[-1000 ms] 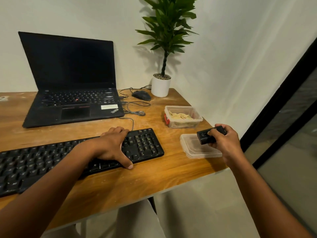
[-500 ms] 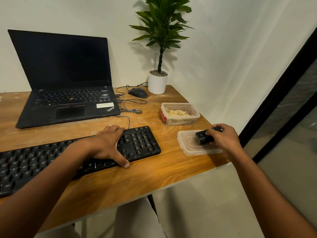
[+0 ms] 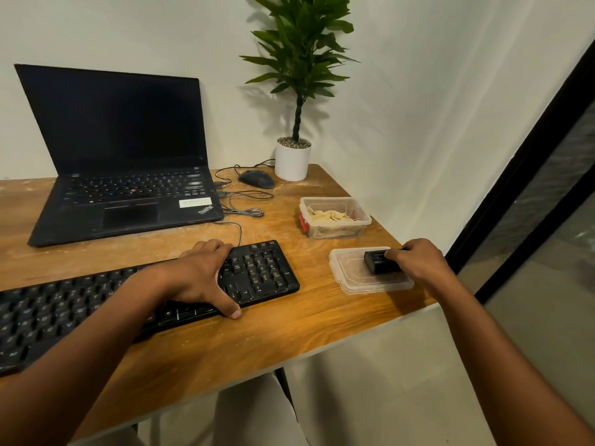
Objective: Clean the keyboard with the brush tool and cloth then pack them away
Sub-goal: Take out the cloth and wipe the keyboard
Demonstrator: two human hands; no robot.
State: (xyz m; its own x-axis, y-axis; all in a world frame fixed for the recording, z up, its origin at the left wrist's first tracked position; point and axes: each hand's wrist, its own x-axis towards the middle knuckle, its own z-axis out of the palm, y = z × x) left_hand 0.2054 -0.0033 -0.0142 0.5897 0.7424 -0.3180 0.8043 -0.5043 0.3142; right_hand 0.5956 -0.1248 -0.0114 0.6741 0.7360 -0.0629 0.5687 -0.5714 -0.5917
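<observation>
Black keyboard (image 3: 264, 268) flat; brush tool (image 3: 380, 262) on lid (image 3: 354, 278)

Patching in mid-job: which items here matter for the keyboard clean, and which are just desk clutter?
Job: keyboard, brush tool in right hand, cloth in container, lid, left hand.

Clutter: laptop, mouse, potted plant, cables.
</observation>
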